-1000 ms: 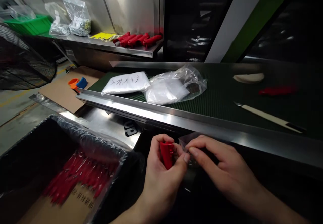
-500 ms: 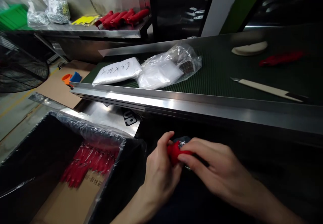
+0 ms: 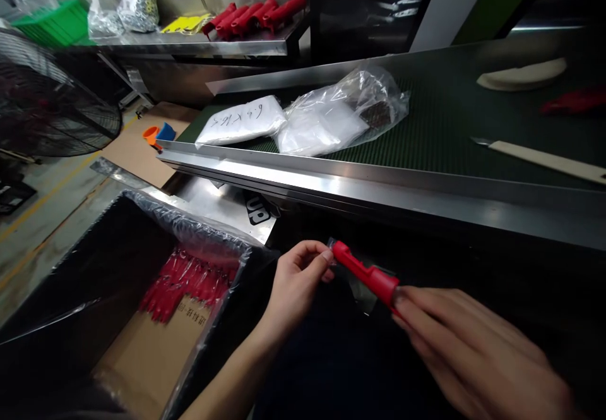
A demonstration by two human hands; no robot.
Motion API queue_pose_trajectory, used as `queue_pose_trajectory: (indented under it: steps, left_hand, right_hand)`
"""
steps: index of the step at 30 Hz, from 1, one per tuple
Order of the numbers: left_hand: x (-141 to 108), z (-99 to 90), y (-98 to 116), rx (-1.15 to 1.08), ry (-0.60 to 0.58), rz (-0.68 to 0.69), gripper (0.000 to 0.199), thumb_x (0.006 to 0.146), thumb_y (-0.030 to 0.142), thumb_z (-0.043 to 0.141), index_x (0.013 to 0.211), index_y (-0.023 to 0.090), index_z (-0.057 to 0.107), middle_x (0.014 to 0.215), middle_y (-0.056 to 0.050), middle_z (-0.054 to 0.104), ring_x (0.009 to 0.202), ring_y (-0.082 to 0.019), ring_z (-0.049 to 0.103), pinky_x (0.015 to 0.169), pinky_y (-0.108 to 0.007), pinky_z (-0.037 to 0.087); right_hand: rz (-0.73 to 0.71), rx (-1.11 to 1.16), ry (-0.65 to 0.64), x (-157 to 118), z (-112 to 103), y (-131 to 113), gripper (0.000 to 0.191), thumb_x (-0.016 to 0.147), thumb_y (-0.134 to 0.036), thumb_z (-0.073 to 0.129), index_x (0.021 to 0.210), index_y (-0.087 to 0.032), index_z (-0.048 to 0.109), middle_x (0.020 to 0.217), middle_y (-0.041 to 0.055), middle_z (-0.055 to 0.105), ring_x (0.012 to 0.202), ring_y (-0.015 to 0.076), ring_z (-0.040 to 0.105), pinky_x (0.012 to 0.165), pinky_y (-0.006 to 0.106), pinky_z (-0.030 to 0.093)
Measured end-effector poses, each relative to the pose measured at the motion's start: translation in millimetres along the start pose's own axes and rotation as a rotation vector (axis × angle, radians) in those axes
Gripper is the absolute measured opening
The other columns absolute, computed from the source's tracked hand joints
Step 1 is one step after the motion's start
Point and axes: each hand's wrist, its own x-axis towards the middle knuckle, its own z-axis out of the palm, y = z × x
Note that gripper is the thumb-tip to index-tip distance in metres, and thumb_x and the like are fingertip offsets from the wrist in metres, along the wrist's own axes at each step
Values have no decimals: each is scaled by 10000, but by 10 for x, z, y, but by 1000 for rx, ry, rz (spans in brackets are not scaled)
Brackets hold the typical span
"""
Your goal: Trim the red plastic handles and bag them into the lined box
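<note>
A long red part [image 3: 367, 273] lies slantwise between my two hands, in front of the conveyor. My right hand [image 3: 473, 338] is closed on its lower right end. The fingertips of my left hand [image 3: 303, 275] pinch at a dark, see-through piece by the part's upper left end; whether this is plastic film is too small to tell. Wrapped red parts [image 3: 182, 281] lie in the lined box to the left, on brown cardboard [image 3: 146, 350].
The conveyor [image 3: 435, 136] bears white packets [image 3: 241, 120], a clear bag [image 3: 331, 120], a knife [image 3: 544, 160], a pale curved piece [image 3: 523, 74] and a red part. A steel shelf holds several red parts [image 3: 260, 16]. A fan [image 3: 61, 98] stands left.
The red part now stretches out lengthwise between my hands. My right hand has moved right and down with its end, while my left hand has shifted to the other end. The view has turned slightly left.
</note>
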Motion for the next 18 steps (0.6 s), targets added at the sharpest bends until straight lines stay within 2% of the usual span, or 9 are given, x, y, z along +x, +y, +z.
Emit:
queue_pose_trajectory:
  steps: [4, 7, 10, 12, 14, 16, 18]
  left_hand:
    - [3, -44, -26, -7, -23, 43, 221, 861, 370, 633, 871, 150, 644, 785, -16, 600, 690, -114, 523, 673, -227, 440]
    - [-4, -83, -85, 63, -24, 120, 158, 858, 306, 659, 829, 151, 669, 760, -10, 587, 706, -119, 510, 685, -229, 415]
    - [-63, -32, -198, 101, 20, 226, 107, 863, 268, 661, 823, 170, 677, 824, -19, 614, 788, -142, 549, 740, -242, 428]
    - [-124, 53, -306, 97, 86, 279, 85, 886, 265, 636, 858, 188, 661, 854, -15, 622, 816, -145, 565, 762, -245, 440]
    - [-183, 144, -422, 89, 139, 293, 76, 917, 266, 597, 903, 201, 634, 855, -9, 627, 804, -142, 579, 749, -246, 456]
    - [-227, 201, -517, 93, 163, 293, 74, 942, 266, 559, 937, 210, 607, 841, -5, 628, 778, -139, 589, 716, -244, 468]
    - [-248, 195, -565, 119, 156, 308, 72, 953, 256, 538, 948, 211, 594, 843, -5, 628, 772, -138, 592, 707, -244, 474]
  right_hand:
    - [-197, -54, -167, 29, 6, 103, 403, 910, -59, 436, 1294, -101, 552, 1211, 108, 643, 1118, 221, 577, 902, 387, 478]
    - [-294, -130, -201, 40, 5, 144, 392, 942, -74, 342, 1255, -82, 577, 1225, 123, 645, 1133, 268, 579, 917, 457, 453]
    - [-168, -90, -20, 79, 92, 84, 299, 903, -42, 496, 1159, -123, 628, 1090, 81, 701, 986, 228, 652, 842, 394, 505]
    - [-13, -18, 163, 118, 203, -13, 304, 836, 2, 612, 1106, -135, 644, 982, 51, 711, 891, 185, 671, 810, 327, 532]
    - [150, 12, 320, 151, 338, -126, 331, 819, 22, 639, 1115, -127, 633, 946, 52, 695, 845, 156, 668, 808, 277, 541]
    - [280, 31, 383, 164, 464, -210, 343, 845, 30, 603, 1154, -119, 608, 954, 59, 685, 822, 135, 667, 800, 227, 544]
    - [320, 87, 352, 158, 546, -224, 316, 879, 3, 570, 1162, -135, 598, 977, 57, 678, 828, 125, 668, 793, 201, 550]
